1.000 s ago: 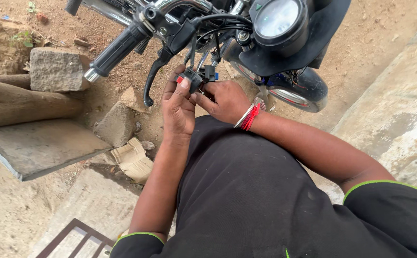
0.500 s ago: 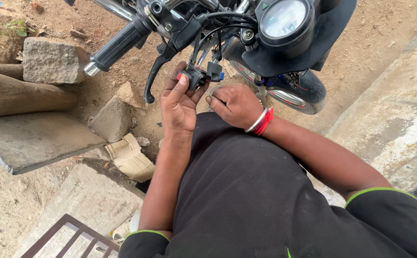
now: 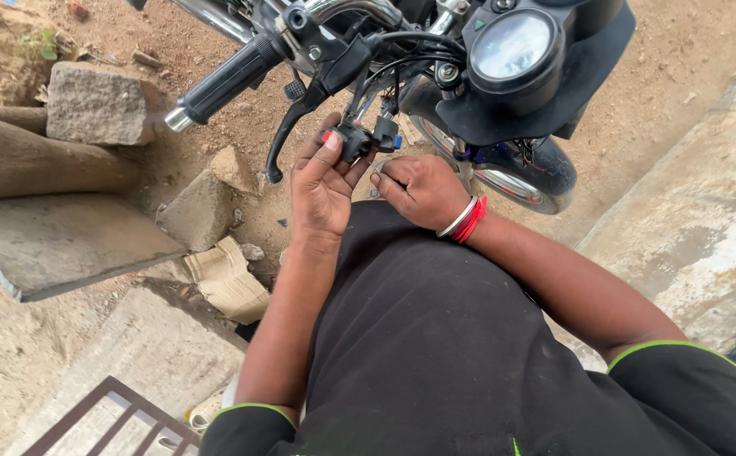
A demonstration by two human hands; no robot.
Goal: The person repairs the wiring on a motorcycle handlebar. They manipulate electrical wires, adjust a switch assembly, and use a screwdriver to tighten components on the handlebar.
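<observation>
- Biggest thing I've got in view is the motorcycle (image 3: 435,67), parked on bare dirt ground (image 3: 663,76) and filling the top edge of the frame, front wheel (image 3: 528,173) pointing toward me.
- On the right edge there's a slanted concrete slab (image 3: 706,228), pale and stained.
- Left edge: a flat stone slab (image 3: 56,241), a log (image 3: 30,165) above it, and a squarish grey stone block (image 3: 98,103) up near the top left corner. A smaller rock (image 3: 199,211) sits in the dirt just beside the slab, with a crumpled bit of cardboard (image 3: 233,283) below it.
- Bottom left corner shows a brown metal frame (image 3: 106,418) lying on concrete.
- The round speedometer (image 3: 510,44) sits at the top of the bike, inside a black cowl.
- The black handlebar grip (image 3: 229,78) sticks out toward the upper left, brake lever (image 3: 296,127) curving down under it.
- Left hand (image 3: 324,181) is raised palm-up under the bar, thumb and fingers pinching a small black switch unit (image 3: 359,139) that hangs off the wiring just below the handlebar.
- Right hand (image 3: 423,190) is just beside it, fingers curled in toward the palm; I can't tell if it's gripping anything. Red thread and a silver bangle (image 3: 468,219) on that wrist.
</observation>
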